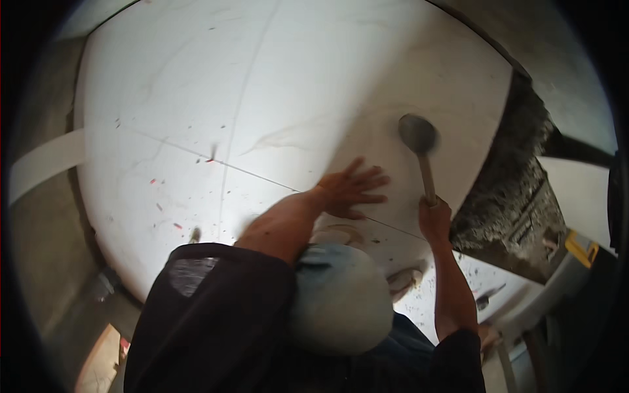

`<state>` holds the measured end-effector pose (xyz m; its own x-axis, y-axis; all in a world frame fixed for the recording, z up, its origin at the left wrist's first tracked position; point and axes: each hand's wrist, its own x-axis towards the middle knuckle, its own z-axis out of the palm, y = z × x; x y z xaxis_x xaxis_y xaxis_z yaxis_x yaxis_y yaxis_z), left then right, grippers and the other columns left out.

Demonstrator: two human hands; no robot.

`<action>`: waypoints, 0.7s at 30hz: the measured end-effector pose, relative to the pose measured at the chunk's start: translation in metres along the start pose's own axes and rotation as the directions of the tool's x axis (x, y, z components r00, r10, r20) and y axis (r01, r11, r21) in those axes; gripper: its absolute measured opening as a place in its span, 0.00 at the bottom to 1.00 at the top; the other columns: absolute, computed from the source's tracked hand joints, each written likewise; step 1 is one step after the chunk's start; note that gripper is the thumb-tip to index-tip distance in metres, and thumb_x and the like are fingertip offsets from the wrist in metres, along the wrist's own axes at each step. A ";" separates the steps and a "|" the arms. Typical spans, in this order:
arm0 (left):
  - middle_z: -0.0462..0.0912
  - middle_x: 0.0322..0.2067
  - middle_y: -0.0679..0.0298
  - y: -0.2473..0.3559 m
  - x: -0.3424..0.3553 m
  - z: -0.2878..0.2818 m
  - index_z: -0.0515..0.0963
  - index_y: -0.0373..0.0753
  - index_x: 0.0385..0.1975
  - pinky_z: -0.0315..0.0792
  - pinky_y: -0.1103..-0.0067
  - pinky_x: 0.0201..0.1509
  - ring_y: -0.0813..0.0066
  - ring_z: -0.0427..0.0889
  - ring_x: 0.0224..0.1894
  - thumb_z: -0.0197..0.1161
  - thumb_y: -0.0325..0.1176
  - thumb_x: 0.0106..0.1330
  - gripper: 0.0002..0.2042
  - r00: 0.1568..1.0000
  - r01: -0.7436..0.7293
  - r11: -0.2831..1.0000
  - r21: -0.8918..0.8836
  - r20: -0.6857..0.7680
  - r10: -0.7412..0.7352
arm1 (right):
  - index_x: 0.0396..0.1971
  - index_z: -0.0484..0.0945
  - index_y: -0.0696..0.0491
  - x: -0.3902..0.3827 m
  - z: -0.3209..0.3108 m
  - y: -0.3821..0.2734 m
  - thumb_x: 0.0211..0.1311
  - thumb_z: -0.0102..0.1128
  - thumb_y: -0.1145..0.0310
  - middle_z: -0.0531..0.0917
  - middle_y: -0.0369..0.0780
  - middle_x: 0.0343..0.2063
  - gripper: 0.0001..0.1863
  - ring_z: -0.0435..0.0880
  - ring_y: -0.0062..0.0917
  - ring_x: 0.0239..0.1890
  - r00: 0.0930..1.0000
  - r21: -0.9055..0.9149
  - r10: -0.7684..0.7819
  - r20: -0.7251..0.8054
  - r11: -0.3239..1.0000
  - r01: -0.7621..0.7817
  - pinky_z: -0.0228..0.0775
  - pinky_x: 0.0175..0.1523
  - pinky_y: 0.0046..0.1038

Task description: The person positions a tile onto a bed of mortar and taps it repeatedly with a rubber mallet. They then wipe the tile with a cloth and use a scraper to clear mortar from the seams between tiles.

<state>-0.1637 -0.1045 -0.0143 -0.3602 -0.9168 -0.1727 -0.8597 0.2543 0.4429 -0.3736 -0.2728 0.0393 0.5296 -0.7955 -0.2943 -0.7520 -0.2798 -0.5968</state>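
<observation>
My right hand (pixel 435 219) is wrapped round the wooden handle of a rubber mallet (pixel 426 173). The mallet's dark round head is slightly blurred, over a large pale tile (pixel 393 78); I cannot tell whether it touches the surface. To the left of the mallet, my left hand (pixel 350 190) is spread with its fingers apart, over or on the same tile by a thin dark joint line; contact is hard to tell. It holds nothing. A small red piece (pixel 211 160) stands in the joint farther left.
Rough grey mortar (pixel 511 190) lies exposed along the right edge of the tiles. A yellow-handled tool (pixel 582 249) is at the far right. Small red bits and dark crumbs are scattered at the left. My pale-kneed trouser leg (pixel 341 301) and a shoe (pixel 405 283) are close below my hands.
</observation>
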 end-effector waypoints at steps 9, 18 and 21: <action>0.44 0.73 0.66 0.000 -0.008 0.001 0.55 0.67 0.68 0.31 0.46 0.72 0.62 0.39 0.75 0.48 0.66 0.62 0.33 0.999 -0.020 1.000 0.021 -0.032 0.020 | 0.27 0.76 0.64 -0.013 0.006 -0.038 0.64 0.57 0.66 0.80 0.45 0.20 0.14 0.79 0.24 0.25 0.991 -0.003 -0.018 0.132 1.000 0.019 0.68 0.32 0.32; 0.43 0.73 0.66 -0.010 -0.008 0.008 0.59 0.66 0.66 0.26 0.48 0.73 0.62 0.37 0.75 0.50 0.64 0.61 0.32 0.995 -0.029 1.000 -0.010 -0.094 0.028 | 0.29 0.75 0.63 -0.011 0.011 -0.026 0.61 0.55 0.66 0.78 0.54 0.20 0.13 0.81 0.48 0.28 0.988 0.100 -0.143 -0.059 0.984 0.148 0.70 0.34 0.38; 0.43 0.73 0.66 -0.005 -0.011 0.004 0.59 0.67 0.66 0.26 0.48 0.73 0.63 0.36 0.75 0.50 0.65 0.61 0.32 0.997 -0.020 1.000 -0.024 -0.075 0.018 | 0.34 0.78 0.61 -0.014 0.006 -0.019 0.60 0.55 0.68 0.80 0.55 0.25 0.11 0.82 0.51 0.33 0.947 -0.304 0.182 0.264 0.948 -0.097 0.73 0.35 0.38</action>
<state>-0.1568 -0.0943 -0.0178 -0.3473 -0.9326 -0.0987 -0.8436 0.2647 0.4672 -0.3647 -0.2532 0.0505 0.4689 -0.6623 -0.5844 -0.8833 -0.3517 -0.3101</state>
